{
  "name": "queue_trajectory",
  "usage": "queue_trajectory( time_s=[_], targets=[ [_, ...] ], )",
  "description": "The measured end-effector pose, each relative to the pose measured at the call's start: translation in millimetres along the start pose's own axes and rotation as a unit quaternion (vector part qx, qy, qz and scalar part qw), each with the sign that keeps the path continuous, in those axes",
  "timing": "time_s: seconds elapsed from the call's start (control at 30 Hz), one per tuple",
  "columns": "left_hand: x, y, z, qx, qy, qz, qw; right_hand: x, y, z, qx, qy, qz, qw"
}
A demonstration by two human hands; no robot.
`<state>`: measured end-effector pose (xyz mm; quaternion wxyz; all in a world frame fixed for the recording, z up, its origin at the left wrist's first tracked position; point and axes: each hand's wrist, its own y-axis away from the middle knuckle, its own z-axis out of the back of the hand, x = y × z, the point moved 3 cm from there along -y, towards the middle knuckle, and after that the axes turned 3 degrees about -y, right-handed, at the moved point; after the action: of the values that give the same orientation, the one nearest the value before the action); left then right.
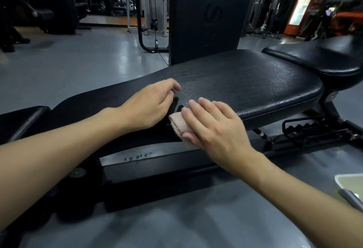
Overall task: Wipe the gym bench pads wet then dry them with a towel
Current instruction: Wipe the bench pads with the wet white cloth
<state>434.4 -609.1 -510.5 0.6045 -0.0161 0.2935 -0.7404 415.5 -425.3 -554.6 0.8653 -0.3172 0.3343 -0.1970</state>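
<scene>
Left hand (149, 104) rests on the near edge of the long black textured vinyl bench pad (245, 82), fingers loosely curled, grasping nothing; just right of it, folded beige terry cloth (179, 125) lies on that same near edge; right hand (212, 124) presses it with flat fingers, thumb tucked against the cloth's underside, gripping it; shorter black seat pad (324, 59) adjoins the bench pad's right end; pale rectangular tray (351, 185) on floor lower right of the bench pad.
</scene>
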Motion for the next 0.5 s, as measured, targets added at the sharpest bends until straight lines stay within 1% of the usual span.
queue_trajectory(
  time_s=[0.07,0.17,0.23,0.3,0.4,0.5],
  targets=[
    [-10.1,-9.0,-8.0,-0.001,0.012,-0.015,1.0,-25.9,20.5,8.1,-0.008,0.021,0.003,1.0],
    [-18.3,-13.2,-20.3,0.024,-0.005,-0.047,0.999,-63.3,48.6,17.1,-0.002,0.053,-0.049,0.997],
    [-17.4,-13.0,-24.1,0.028,-0.014,-0.06,0.998,-64.7,52.3,19.0,-0.006,0.042,-0.096,0.994],
    [-12.6,-14.0,-23.4,0.018,0.01,-0.053,0.998,-41.8,38.4,16.1,-0.031,0.017,-0.126,0.991],
    [-5.4,-13.3,-22.4,0.002,0.048,-0.025,0.999,0.4,11.1,1.5,-0.05,-0.007,-0.106,0.993],
    [-0.7,-11.5,-23.3,0.017,0.056,-0.011,0.998,-2.7,6.2,-4.5,-0.087,0.008,-0.053,0.995]
  ],
)
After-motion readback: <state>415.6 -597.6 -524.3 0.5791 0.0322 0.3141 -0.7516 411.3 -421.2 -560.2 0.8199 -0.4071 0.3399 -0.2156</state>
